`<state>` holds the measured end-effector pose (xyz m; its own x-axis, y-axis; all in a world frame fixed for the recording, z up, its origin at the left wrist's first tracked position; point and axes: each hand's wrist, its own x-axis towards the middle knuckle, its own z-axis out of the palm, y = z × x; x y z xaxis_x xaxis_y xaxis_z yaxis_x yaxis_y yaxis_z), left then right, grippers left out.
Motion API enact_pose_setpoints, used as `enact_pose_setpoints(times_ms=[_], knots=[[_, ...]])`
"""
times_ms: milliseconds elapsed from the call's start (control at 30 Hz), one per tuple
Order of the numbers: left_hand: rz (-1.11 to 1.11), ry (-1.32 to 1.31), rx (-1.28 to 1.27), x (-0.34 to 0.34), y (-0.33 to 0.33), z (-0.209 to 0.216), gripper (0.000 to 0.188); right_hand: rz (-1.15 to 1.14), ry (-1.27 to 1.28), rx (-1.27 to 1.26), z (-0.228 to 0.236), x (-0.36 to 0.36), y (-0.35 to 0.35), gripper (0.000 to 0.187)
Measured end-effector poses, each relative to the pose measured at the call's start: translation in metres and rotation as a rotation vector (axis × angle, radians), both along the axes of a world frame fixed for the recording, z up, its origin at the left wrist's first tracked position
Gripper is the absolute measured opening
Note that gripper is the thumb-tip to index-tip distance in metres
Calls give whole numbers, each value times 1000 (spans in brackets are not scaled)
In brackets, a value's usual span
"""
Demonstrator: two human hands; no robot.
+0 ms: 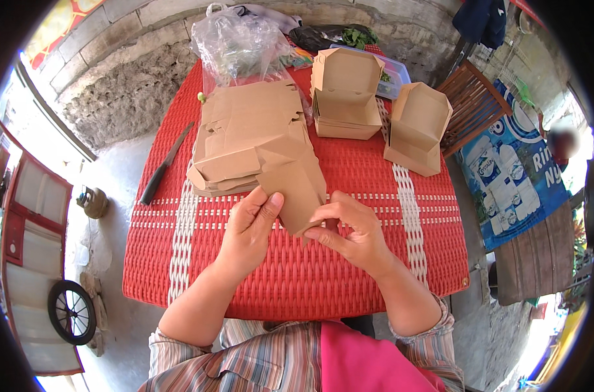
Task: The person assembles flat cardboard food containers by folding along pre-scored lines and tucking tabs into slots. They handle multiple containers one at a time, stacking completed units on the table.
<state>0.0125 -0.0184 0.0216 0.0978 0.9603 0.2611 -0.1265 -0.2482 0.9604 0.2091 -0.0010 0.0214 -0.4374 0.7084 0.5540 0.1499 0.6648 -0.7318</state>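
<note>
Evidently, in the head view, folding is the step in hand: the left hand point(252, 224) pinches a cardboard box blank point(296, 189) by its left edge, the right hand point(350, 228) grips its near corner. It overlaps the near side of the blank stack point(254, 117). Next, likely, that corner needs creasing squarely, without tearing.
</note>
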Motion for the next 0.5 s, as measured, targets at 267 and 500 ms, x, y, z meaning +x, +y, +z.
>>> enact_pose_setpoints(times_ms=[267,500], knots=[[42,172,110,-3,-1,1,23,-41,-147,24,10,-4,-6,26],[7,119,-19,-9,-1,4,24,115,-105,-3,4,3,1,22]])
